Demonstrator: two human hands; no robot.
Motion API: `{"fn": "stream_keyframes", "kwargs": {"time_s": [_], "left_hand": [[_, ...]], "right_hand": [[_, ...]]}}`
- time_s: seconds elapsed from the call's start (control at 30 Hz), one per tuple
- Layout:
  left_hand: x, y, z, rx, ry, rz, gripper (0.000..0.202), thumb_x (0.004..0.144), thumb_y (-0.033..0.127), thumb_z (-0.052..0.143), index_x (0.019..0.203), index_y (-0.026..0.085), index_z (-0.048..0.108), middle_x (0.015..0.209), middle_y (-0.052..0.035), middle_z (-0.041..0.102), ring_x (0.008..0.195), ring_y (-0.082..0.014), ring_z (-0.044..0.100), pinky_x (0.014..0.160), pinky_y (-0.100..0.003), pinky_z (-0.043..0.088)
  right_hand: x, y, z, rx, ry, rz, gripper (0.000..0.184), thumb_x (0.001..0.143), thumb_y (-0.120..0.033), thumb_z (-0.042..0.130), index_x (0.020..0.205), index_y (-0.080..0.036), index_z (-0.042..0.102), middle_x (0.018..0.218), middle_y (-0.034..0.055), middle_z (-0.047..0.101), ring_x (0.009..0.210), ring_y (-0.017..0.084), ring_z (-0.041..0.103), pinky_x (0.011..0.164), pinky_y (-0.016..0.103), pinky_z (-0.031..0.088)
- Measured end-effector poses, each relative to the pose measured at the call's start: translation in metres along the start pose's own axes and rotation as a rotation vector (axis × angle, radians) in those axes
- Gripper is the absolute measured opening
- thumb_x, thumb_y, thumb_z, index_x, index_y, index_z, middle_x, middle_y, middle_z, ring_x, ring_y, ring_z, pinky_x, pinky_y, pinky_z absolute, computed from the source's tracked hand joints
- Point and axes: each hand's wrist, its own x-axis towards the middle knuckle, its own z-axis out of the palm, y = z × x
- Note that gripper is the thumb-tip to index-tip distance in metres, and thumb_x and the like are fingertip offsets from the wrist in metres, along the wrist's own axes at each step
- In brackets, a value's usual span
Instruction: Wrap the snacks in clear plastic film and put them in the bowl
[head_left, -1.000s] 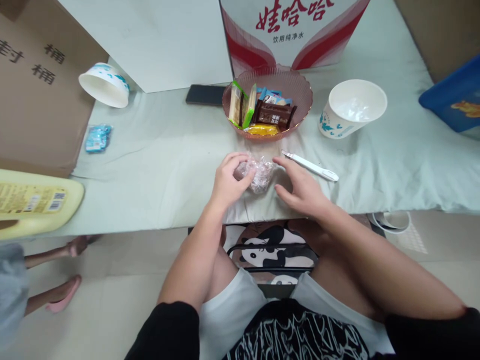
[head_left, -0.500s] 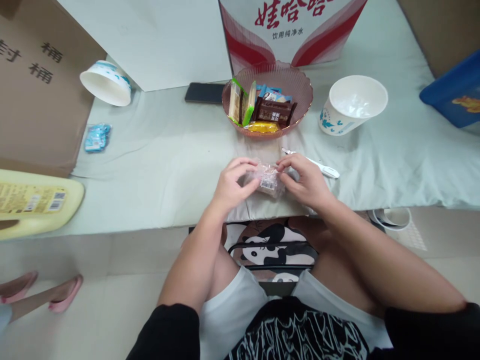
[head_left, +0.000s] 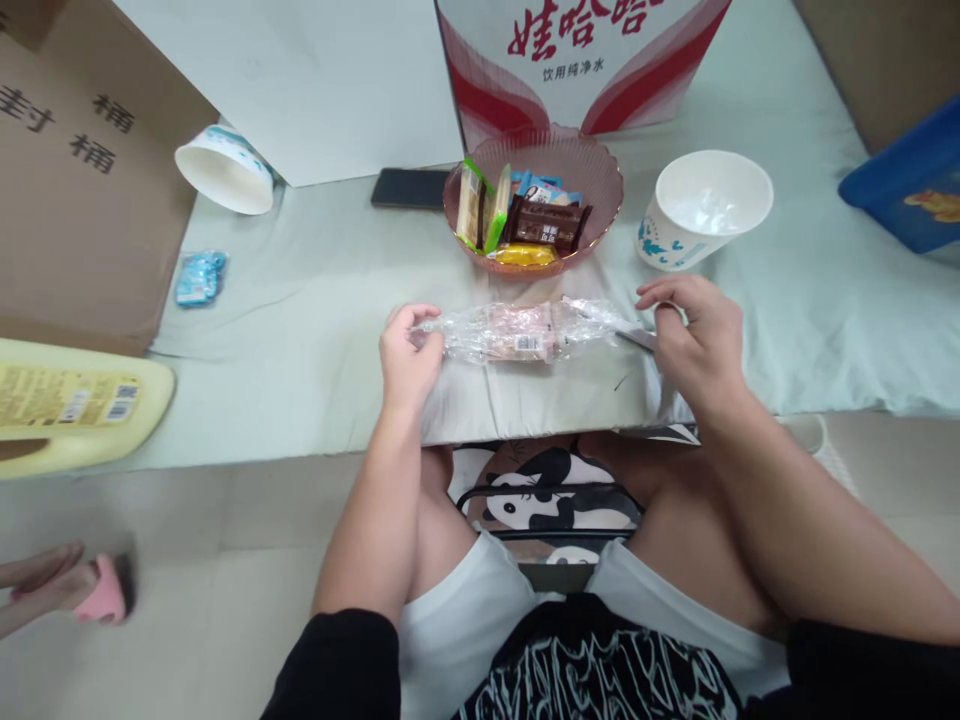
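Observation:
Clear plastic wrap [head_left: 465, 335] lies stretched out sideways near the table's front edge, around a small pinkish packet [head_left: 525, 335] with a barcode label. My left hand [head_left: 411, 355] pinches the wrap's left end between thumb and fingers. At the wrap's right end, my right hand [head_left: 701, 335] is curled around a slim white craft knife [head_left: 636, 336]. Only a short part of the knife shows; the fingers hide the rest. Its visible part points left, at the edge of the wrap; I cannot tell whether they touch.
Behind the wrap stands a pink glass bowl [head_left: 611, 215] of wrapped snacks, beside a dark phone [head_left: 409, 188]. A paper cup [head_left: 701, 215] stands right; another paper cup [head_left: 225, 170] lies tipped left, near a blue packet [head_left: 200, 278]. Boxes, a yellow bottle [head_left: 82, 405] and a blue container [head_left: 911, 190] flank the table.
The bunched wrap has been drawn out sideways. My left hand has moved left with its end; my right hand has let go, moved right and taken hold of the craft knife.

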Motion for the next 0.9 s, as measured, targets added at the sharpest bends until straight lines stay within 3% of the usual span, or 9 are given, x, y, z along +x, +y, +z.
{"fn": "stream_keyframes", "kwargs": {"time_s": [0.1, 0.2, 0.3, 0.43, 0.53, 0.63, 0.73, 0.83, 0.9], "left_hand": [[-0.002, 0.002, -0.004, 0.145, -0.119, 0.154, 0.026, 0.069, 0.015, 0.07, 0.094, 0.023, 0.074, 0.118, -0.0068, 0.068, 0.114, -0.0246, 0.065, 0.101, -0.04, 0.053], [-0.003, 0.002, -0.008, 0.235, -0.247, 0.16, 0.016, 0.073, 0.023, 0.074, 0.09, 0.023, 0.074, 0.116, -0.008, 0.068, 0.109, -0.0254, 0.067, 0.102, -0.043, 0.053], [-0.005, 0.006, -0.013, 0.246, -0.256, 0.21, 0.003, 0.078, 0.023, 0.068, 0.08, 0.023, 0.071, 0.11, -0.0071, 0.07, 0.105, -0.0242, 0.068, 0.1, -0.043, 0.054], [-0.012, 0.017, -0.021, 0.235, -0.154, 0.409, 0.004, 0.076, 0.022, 0.068, 0.074, 0.024, 0.067, 0.11, -0.0061, 0.071, 0.115, -0.0277, 0.065, 0.106, -0.049, 0.051], [-0.019, 0.025, -0.029, 0.245, -0.149, 0.541, 0.01, 0.071, 0.019, 0.07, 0.071, 0.026, 0.064, 0.1, -0.0044, 0.074, 0.116, -0.0314, 0.064, 0.106, -0.054, 0.049], [-0.023, 0.029, -0.035, 0.312, -0.173, 0.55, 0.011, 0.068, 0.019, 0.07, 0.067, 0.027, 0.062, 0.085, -0.0025, 0.075, 0.102, -0.031, 0.068, 0.097, -0.053, 0.051], [-0.024, 0.03, -0.042, 0.364, -0.162, 0.536, 0.012, 0.067, 0.024, 0.07, 0.061, 0.026, 0.059, 0.071, -0.0014, 0.071, 0.082, -0.027, 0.066, 0.085, -0.048, 0.051], [-0.025, 0.03, -0.048, 0.358, -0.227, 0.485, 0.014, 0.069, 0.027, 0.068, 0.06, 0.025, 0.057, 0.056, 0.0017, 0.059, 0.061, -0.0189, 0.056, 0.069, -0.038, 0.048], [-0.026, 0.029, -0.053, 0.349, -0.345, 0.384, 0.012, 0.072, 0.029, 0.067, 0.064, 0.024, 0.06, 0.048, 0.0061, 0.046, 0.048, -0.0126, 0.043, 0.058, -0.03, 0.042]], "right_hand": [[-0.004, -0.008, 0.01, -0.012, -0.189, -0.153, 0.035, 0.086, -0.028, 0.055, 0.118, -0.022, 0.068, 0.119, 0.0129, 0.073, 0.115, 0.032, 0.065, 0.101, 0.05, 0.049], [-0.006, -0.012, 0.023, -0.11, -0.357, -0.194, 0.047, 0.087, -0.031, 0.059, 0.133, -0.021, 0.063, 0.105, 0.0117, 0.074, 0.105, 0.033, 0.065, 0.096, 0.05, 0.048], [-0.008, -0.013, 0.028, -0.153, -0.337, -0.21, 0.031, 0.091, -0.031, 0.057, 0.117, -0.025, 0.072, 0.099, 0.0106, 0.072, 0.097, 0.031, 0.064, 0.091, 0.048, 0.047], [-0.011, -0.021, 0.021, -0.122, -0.236, -0.301, 0.019, 0.096, -0.029, 0.053, 0.094, -0.027, 0.072, 0.121, 0.0097, 0.071, 0.116, 0.031, 0.063, 0.098, 0.047, 0.044], [-0.013, -0.028, 0.012, -0.083, -0.239, -0.373, 0.014, 0.093, -0.024, 0.054, 0.086, -0.026, 0.066, 0.121, 0.008, 0.074, 0.124, 0.03, 0.063, 0.102, 0.047, 0.044], [-0.016, -0.033, 0.006, -0.058, -0.305, -0.424, 0.011, 0.089, -0.024, 0.053, 0.083, -0.026, 0.062, 0.101, 0.0056, 0.077, 0.117, 0.029, 0.068, 0.101, 0.047, 0.044], [-0.02, -0.036, 0.001, -0.07, -0.367, -0.452, 0.013, 0.088, -0.024, 0.051, 0.082, -0.026, 0.063, 0.083, 0.005, 0.074, 0.094, 0.026, 0.071, 0.088, 0.041, 0.049], [-0.024, -0.039, -0.002, -0.062, -0.488, -0.437, 0.019, 0.089, -0.025, 0.05, 0.092, -0.025, 0.069, 0.077, 0.0038, 0.073, 0.069, 0.019, 0.065, 0.069, 0.033, 0.046], [-0.025, -0.04, -0.003, -0.049, -0.594, -0.399, 0.027, 0.091, -0.028, 0.048, 0.104, -0.024, 0.072, 0.076, 0.0029, 0.074, 0.062, 0.017, 0.063, 0.063, 0.031, 0.043]]}}
